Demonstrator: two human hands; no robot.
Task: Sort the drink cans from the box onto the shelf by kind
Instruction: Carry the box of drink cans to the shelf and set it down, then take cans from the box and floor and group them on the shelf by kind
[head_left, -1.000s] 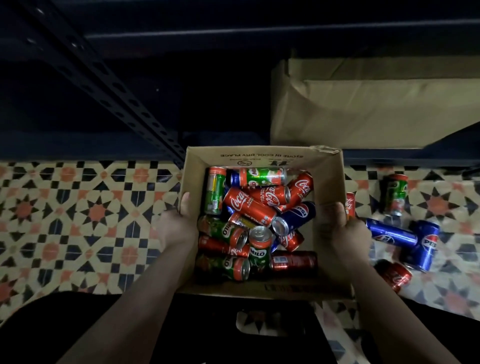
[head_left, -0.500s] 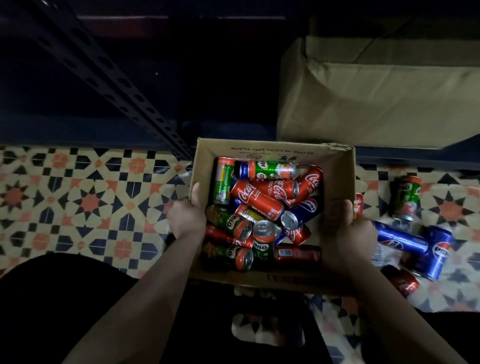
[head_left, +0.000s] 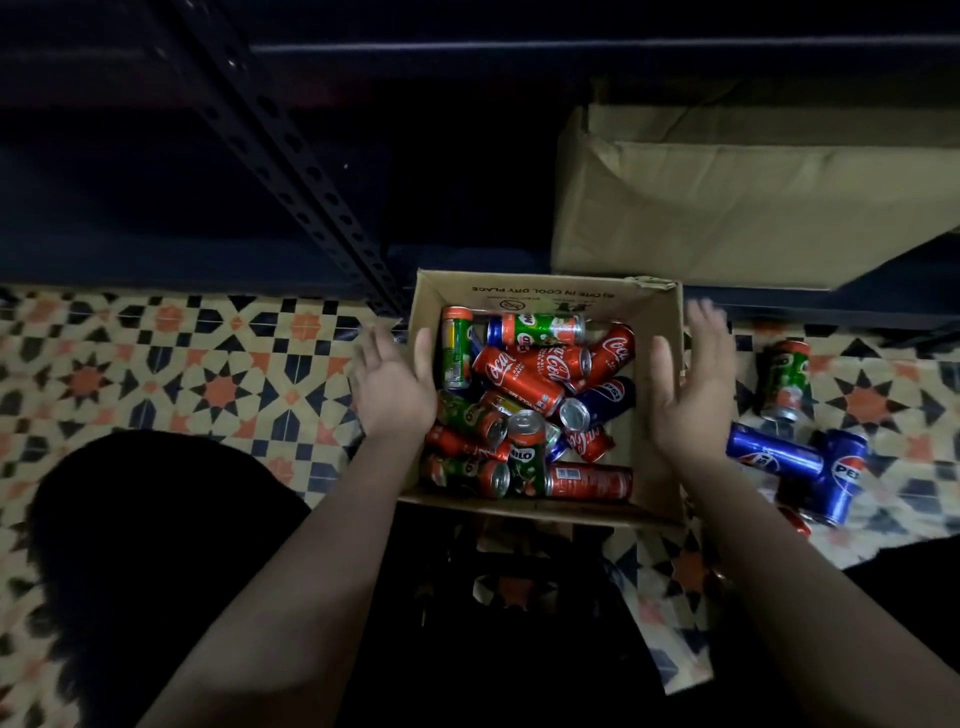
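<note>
Both hands just let go of the box (head_left: 545, 296): left hand (head_left: 392, 384) and right hand (head_left: 688, 395) hang spread beside its walls. Box sits on the floor below the shelf (head_left: 311, 171), cans (head_left: 524, 405) inside, so picking can probably start.

**Dim Room, Patterned Floor**

The light was low, and the upper half of the view lay in near darkness. A floor (head_left: 171, 384) of geometric tiles in cream, orange and dark blue stars spread across the middle. Behind it stood dark metal racking, with a perforated upright (head_left: 291, 171) running slantwise and a horizontal rail (head_left: 571, 49) near the top. A large, plain cardboard carton (head_left: 753, 208) sat at the right on the rack's low level.
</note>
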